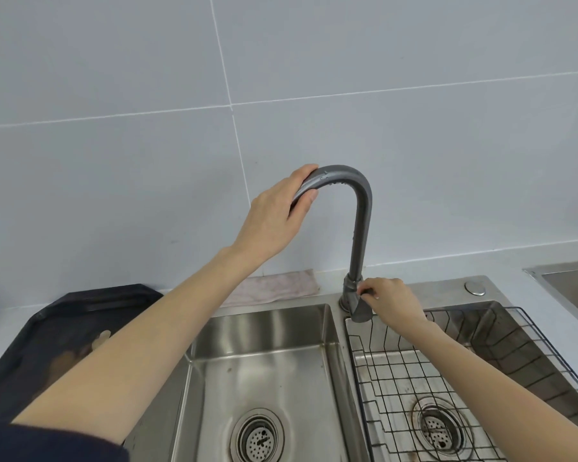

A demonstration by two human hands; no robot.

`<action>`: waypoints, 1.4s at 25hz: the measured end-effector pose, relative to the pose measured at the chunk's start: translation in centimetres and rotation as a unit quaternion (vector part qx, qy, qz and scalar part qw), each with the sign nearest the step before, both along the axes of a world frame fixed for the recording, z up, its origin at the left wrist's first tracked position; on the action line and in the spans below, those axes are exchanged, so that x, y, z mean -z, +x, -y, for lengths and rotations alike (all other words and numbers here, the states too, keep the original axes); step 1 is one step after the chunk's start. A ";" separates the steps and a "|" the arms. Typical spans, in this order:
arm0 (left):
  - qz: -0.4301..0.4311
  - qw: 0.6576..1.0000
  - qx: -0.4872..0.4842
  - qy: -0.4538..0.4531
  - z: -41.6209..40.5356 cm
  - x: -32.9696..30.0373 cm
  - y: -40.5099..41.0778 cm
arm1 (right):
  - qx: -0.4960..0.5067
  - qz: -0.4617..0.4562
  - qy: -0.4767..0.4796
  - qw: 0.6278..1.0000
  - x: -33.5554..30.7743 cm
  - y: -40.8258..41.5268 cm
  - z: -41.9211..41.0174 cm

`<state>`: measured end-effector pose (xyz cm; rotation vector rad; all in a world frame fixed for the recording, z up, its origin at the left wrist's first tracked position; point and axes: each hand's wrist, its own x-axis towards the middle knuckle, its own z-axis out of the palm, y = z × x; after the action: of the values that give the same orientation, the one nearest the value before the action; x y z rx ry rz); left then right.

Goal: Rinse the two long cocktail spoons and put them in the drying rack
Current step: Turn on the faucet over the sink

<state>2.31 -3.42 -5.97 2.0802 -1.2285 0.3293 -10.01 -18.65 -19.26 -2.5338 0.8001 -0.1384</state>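
Observation:
A grey arched faucet (361,215) rises between the two steel basins. My left hand (274,215) grips the spout end of the faucet, high on the left. My right hand (392,300) pinches the faucet's lever handle (361,310) at its base. A black wire drying rack (447,378) sits inside the right basin and holds nothing that I can see. On the dark tray (64,331) at the left, a pale spoon bowl (102,337) shows beside my left forearm; the rest is hidden. No water is running.
The left basin (264,361) has a round drain strainer (257,436). A pinkish cloth (274,286) lies against the wall behind it. A round metal button (475,288) sits on the sink deck at the right. A second steel sink edge (568,281) shows far right.

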 end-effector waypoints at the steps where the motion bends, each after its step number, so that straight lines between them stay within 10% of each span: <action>1: -0.001 1.000 0.001 -0.001 0.0 0.0 0.0 | 0.002 0.005 0.002 1.000 0.1 0.0 0.0; 35: -0.065 0.993 0.030 0.097 -1.8 -0.8 -0.7 | -0.067 -0.017 -0.123 0.990 0.5 -1.4 -3.0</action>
<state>1.65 -1.58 -5.15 2.1847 -1.2855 0.0472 -11.45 -15.64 -19.75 -2.8211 0.6584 -0.1580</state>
